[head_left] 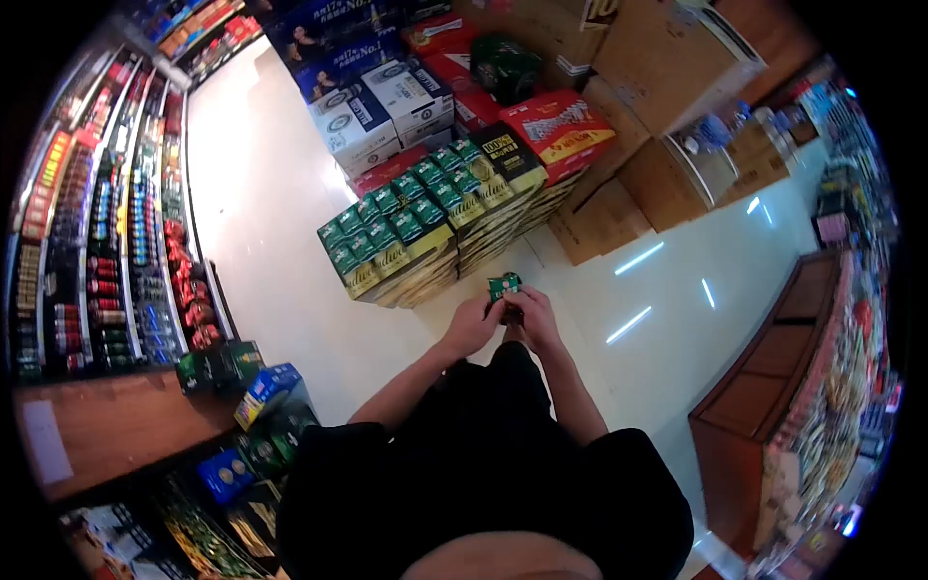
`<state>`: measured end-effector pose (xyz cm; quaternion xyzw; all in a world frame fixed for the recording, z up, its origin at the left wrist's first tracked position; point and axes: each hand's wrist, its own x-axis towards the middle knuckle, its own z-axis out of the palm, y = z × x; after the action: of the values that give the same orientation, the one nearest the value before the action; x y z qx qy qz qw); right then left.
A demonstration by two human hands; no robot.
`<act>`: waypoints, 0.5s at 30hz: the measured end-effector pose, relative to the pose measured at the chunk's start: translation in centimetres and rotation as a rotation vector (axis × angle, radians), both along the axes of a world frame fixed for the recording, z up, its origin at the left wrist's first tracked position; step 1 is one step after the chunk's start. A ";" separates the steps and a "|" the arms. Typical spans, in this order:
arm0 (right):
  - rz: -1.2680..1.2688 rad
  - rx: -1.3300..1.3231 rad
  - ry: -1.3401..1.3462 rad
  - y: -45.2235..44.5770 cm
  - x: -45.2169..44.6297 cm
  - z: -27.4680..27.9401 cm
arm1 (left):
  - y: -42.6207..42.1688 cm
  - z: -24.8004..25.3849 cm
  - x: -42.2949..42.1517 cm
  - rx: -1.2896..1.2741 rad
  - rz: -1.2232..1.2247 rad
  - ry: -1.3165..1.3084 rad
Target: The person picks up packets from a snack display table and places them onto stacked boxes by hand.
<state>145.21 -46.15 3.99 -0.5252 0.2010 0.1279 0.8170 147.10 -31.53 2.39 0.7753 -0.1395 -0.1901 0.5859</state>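
A small green packet (504,284) with pale print is held up in front of my body. My left hand (472,327) is closed on its left side, thumb pressed toward the middle. On the other side my right hand (534,317) grips it, the fingers curled round its lower part. My hands nearly meet, and they hide the packet's lower portion. Just beyond them stand stacked open-topped cartons (401,259) filled with rows of similar green packets (391,200).
White boxes (360,135), a red carton (558,130) and brown cardboard boxes (619,208) are piled behind the stack. Shelves of drinks (106,222) line the left. A wooden display counter (764,387) stands at right. Shiny tiled floor (246,164) runs between.
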 end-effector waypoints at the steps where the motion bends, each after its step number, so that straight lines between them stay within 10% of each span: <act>1: 0.018 -0.005 -0.004 -0.6 2.0 -0.1 | -0.6 -0.1 1.4 -0.035 0.032 0.031; 15: 0.270 -0.148 0.043 -7.1 29.0 -8.9 | -10.6 -2.2 20.6 -0.278 0.714 0.627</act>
<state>174.22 -53.26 -4.94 -0.6032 0.1548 0.2328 0.7470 167.74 -42.14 0.20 0.5946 0.2936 -0.1813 0.7263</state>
